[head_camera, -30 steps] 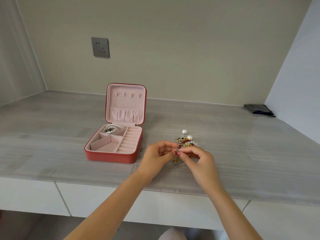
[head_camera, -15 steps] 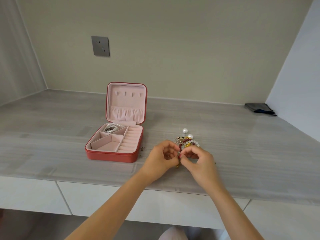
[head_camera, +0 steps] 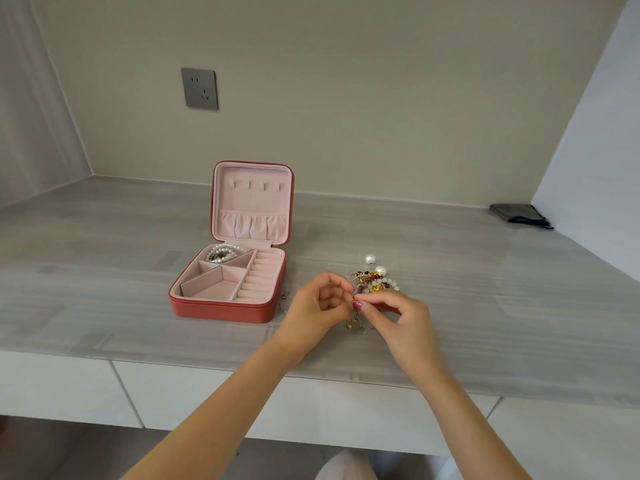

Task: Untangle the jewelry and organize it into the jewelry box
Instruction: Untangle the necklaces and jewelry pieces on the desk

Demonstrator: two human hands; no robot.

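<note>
A red jewelry box [head_camera: 221, 311] with pink lining stands open on the grey counter, lid upright. A pearl strand [head_camera: 223, 253] lies coiled in its back left compartment. To the right of the box lies a tangle of jewelry [head_camera: 372, 282] with red, white and gold beads and two big pearls. My left hand [head_camera: 318, 303] and my right hand [head_camera: 398, 315] meet just in front of the tangle. Both pinch a small gold piece with thin chain [head_camera: 354, 315] hanging from their fingertips.
A thin silver chain [head_camera: 285, 299] lies on the counter against the box's right front corner. A dark pouch [head_camera: 519, 216] sits at the back right by the side wall. A wall socket [head_camera: 200, 88] is above the box. The counter's front edge [head_camera: 207, 362] runs below my wrists.
Both hands stay together in front of the tangle, working the small piece with slight finger shifts. The camera has tipped a little, so everything sits marginally lower in view.
</note>
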